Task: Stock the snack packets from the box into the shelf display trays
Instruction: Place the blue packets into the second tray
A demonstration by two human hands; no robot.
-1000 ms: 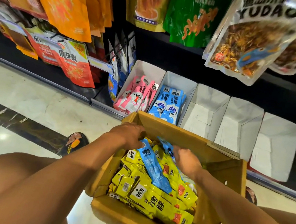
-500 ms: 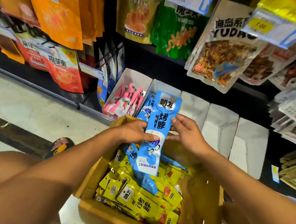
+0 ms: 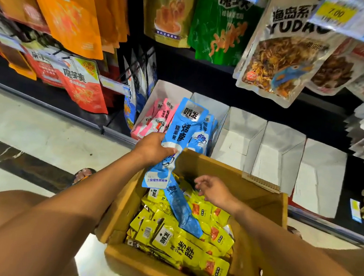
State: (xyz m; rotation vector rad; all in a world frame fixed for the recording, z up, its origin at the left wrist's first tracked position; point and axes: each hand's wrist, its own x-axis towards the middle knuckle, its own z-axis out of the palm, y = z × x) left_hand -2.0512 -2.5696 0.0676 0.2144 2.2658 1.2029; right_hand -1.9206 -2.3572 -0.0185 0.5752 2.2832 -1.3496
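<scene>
Box: I see an open cardboard box [image 3: 251,267] low in the middle of my feed.
Left hand: the left hand [image 3: 153,148] is over the box's far left corner, with thumb and fingers clamped on the lower half of a blue packet [image 3: 183,133].
Blue packet: held nearly upright, its top reaching past the box's far edge and overlapping the trays there.
Right hand: the right hand [image 3: 213,191] hovers just inside the box's far rim, fingers loosely curled and apart (I see nothing held in them).
Inside the box: yellow packets [image 3: 188,249] lie stacked, and a second blue packet [image 3: 183,211] lies diagonally on top.
Beyond the box: a row of white trays [image 3: 238,141] on the low shelf. The one past the far left corner holds pink packets [image 3: 153,121], and the next one holds blue packets [image 3: 206,129].
Above the box: hanging snack bags [image 3: 280,58].
</scene>
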